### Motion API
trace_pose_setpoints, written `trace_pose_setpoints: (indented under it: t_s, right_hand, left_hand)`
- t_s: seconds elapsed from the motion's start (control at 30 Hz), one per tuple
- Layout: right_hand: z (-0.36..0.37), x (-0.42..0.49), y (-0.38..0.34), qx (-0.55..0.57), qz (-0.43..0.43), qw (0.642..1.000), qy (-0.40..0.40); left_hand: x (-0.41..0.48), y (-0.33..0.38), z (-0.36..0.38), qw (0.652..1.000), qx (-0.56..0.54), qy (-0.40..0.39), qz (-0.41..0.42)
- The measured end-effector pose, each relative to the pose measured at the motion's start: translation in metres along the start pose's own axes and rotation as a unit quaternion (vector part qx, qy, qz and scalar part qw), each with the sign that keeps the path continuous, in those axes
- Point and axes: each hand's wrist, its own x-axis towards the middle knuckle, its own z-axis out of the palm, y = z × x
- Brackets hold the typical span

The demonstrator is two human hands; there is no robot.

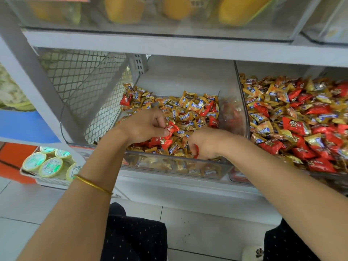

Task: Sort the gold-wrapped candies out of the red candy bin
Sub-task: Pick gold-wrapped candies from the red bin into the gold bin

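Observation:
Two clear plastic bins sit side by side on a low shelf. The left bin (175,166) holds mostly gold-wrapped candies (185,106) with a few red ones mixed in. The right bin (243,102) holds red candies (295,127) mixed with gold ones (263,129). My left hand (145,125) is over the left bin, its fingers pinched on a red candy (171,128). My right hand (205,142) is curled down into the same bin near its front edge, with a bit of red wrapper showing at its fingers.
A white shelf board (169,46) runs right above the bins, with yellow packs behind clear plastic higher up. A wire mesh panel (81,78) stands left of the bins. Round lidded cups (47,164) sit in a basket at lower left. My knees and tiled floor lie below.

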Motion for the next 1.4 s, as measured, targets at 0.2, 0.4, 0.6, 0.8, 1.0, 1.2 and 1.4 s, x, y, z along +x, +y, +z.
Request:
trace_pose_setpoints:
  t_s: [0.2,0.4,0.6,0.8,1.0,1.2,1.4]
  right_hand:
    - [0.008,0.007,0.001,0.017,0.035,0.997,0.062]
    - [-0.017,-0.006,-0.012,0.317,-0.049,0.934,0.16]
    - [-0.019,0.031,-0.043,0.281,-0.091,0.942,0.16]
    - [-0.015,0.048,-0.057,0.019,-0.082,0.983,0.165]
    - [-0.013,0.057,-0.064,-0.055,-0.049,0.987,0.14]
    - [-0.009,0.053,-0.057,0.0,-0.089,0.98,0.176]
    - [-0.013,0.048,-0.04,0.235,-0.075,0.941,0.233]
  left_hand:
    - [-0.002,-0.001,-0.006,0.989,-0.127,0.066,-0.031]
    - [-0.011,-0.009,-0.023,0.962,-0.223,0.131,-0.088]
    - [-0.019,-0.019,-0.028,0.987,-0.094,0.107,-0.071]
    - [-0.02,-0.028,-0.032,0.993,-0.02,0.054,-0.103]
    - [-0.014,-0.034,-0.027,0.978,0.181,-0.054,-0.092]
    - [-0.007,-0.036,-0.023,0.966,0.238,-0.031,-0.093]
    - [-0.011,-0.039,-0.037,0.993,0.023,0.09,-0.066]
